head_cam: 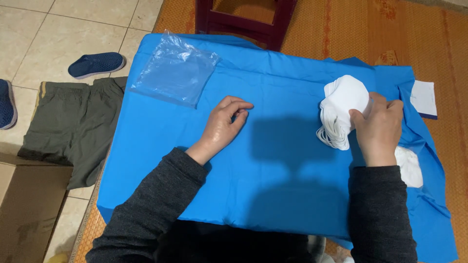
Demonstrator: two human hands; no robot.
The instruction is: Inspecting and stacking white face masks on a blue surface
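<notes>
blue cloth (273,160) covers the worktop, spread flat with some folds bunched at its right edge. right hand (378,129) closes its fingers around a stack of white face masks (341,109), thumb pressed on the near side, the elastic ear loops hanging in a bundle below the stack. the stack sits at the right part of the cloth, lifted or resting there, i cannot tell which. another white piece (409,168) lies just beside the right wrist, partly hidden by the sleeve. left hand (225,122) rests on the bare middle of the cloth, fingers loosely curled, holding nothing. a clear plastic bag (175,70) lies flat near the far left corner of the cloth, well apart from both hands. a white card (424,97) sits at the far right edge. beyond the worktop stands a dark red wooden stool (243,19) on a woven mat (341,29). to the left, olive trousers (73,129) lie over a cardboard box (29,204), with a navy clog (96,64) on the tiled floor (44,29).
</notes>
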